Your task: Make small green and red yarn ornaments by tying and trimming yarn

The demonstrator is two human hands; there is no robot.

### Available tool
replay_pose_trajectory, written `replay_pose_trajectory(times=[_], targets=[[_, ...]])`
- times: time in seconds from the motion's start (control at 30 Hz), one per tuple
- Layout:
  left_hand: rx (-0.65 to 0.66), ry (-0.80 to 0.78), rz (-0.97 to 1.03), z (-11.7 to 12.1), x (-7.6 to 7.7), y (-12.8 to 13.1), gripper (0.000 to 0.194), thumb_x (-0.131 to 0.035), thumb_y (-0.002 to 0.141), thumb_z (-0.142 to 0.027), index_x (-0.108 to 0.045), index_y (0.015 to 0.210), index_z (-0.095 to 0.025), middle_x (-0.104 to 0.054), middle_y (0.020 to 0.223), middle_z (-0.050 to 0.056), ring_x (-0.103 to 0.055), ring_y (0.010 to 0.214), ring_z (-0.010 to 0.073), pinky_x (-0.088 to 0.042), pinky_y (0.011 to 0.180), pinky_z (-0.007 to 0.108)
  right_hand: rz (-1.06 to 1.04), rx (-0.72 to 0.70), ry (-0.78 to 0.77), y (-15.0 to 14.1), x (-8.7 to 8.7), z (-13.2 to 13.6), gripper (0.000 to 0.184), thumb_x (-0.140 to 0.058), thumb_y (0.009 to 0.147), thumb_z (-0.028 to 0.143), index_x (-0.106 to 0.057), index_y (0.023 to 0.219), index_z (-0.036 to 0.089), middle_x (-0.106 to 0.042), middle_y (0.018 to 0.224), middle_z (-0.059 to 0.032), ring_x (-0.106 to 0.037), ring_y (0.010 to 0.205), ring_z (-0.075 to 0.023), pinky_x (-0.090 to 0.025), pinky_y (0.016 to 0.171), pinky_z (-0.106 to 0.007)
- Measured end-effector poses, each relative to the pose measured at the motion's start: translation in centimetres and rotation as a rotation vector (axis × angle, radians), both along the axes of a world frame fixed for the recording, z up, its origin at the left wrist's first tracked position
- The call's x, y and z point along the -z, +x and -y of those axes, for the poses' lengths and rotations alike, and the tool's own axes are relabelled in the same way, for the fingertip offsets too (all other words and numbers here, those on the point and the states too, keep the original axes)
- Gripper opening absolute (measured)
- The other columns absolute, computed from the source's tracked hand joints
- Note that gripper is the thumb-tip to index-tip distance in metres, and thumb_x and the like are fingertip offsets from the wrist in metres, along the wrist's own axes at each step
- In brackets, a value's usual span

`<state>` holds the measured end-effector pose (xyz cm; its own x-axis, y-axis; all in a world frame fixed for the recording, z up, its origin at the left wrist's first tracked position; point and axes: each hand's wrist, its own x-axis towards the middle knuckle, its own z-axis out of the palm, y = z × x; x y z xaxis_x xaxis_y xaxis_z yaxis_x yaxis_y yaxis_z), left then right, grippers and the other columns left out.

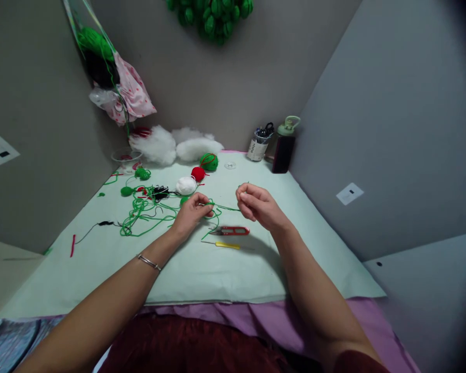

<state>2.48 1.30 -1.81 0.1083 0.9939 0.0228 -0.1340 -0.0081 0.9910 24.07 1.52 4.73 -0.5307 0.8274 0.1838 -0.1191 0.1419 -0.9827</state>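
My left hand (192, 211) and my right hand (256, 204) hover over a pale green sheet (186, 269), both pinched on one strand of green yarn (227, 207) stretched between them. The strand trails left into a loose tangle of green yarn (143, 215). Just below my hands lie red thread snips (233, 231) and a yellow-handled crochet hook (225, 245). A thin bracelet circles my left wrist.
Behind the hands sit a white yarn ball (186, 185), a red ball (198, 173) and a green ball (209, 161). White stuffing (174, 145) lies at the back wall. A tin of tools (259, 144) and a dark bottle (283, 147) stand at the back right.
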Motion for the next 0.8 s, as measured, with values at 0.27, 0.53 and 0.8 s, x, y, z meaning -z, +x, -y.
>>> replay_pose_trajectory(times=[0.27, 0.53, 0.8], targets=[[0.004, 0.015, 0.014, -0.1, 0.3, -0.3, 0.032, -0.078, 0.076, -0.036, -0.056, 0.091, -0.019, -0.062, 0.074, -0.004, -0.067, 0.07, 0.0124, -0.047, 0.071, 0.024, -0.08, -0.071, -0.105, 2.1, -0.4, -0.5, 0.027, -0.067, 0.089, 0.042, -0.055, 0.084, 0.019, -0.032, 0.047, 0.0111, -0.018, 0.043, -0.0054, -0.018, 0.044, -0.02], [-0.002, 0.007, 0.022, 0.0, 0.1, -0.1, 0.032, -0.079, 0.075, -0.035, -0.056, 0.09, -0.018, -0.061, 0.077, -0.004, -0.067, 0.07, 0.0116, -0.047, 0.072, 0.024, -0.083, -0.205, -0.084, 3.2, 0.0, -0.7, 0.028, -0.066, 0.09, 0.043, -0.053, 0.081, 0.019, -0.03, 0.044, 0.0117, -0.017, 0.041, -0.0045, -0.019, 0.043, -0.02], [0.043, 0.02, 0.034, 0.5, -0.5, 0.3, 0.032, -0.077, 0.077, -0.037, -0.058, 0.094, -0.018, -0.063, 0.087, -0.001, -0.069, 0.075, 0.0132, -0.051, 0.077, 0.027, 0.13, 0.029, -0.005, 0.2, 0.8, -1.0, 0.038, -0.061, 0.091, 0.033, -0.054, 0.126, 0.022, -0.053, 0.066, 0.0057, -0.041, 0.055, -0.0085, -0.031, 0.051, -0.021]])
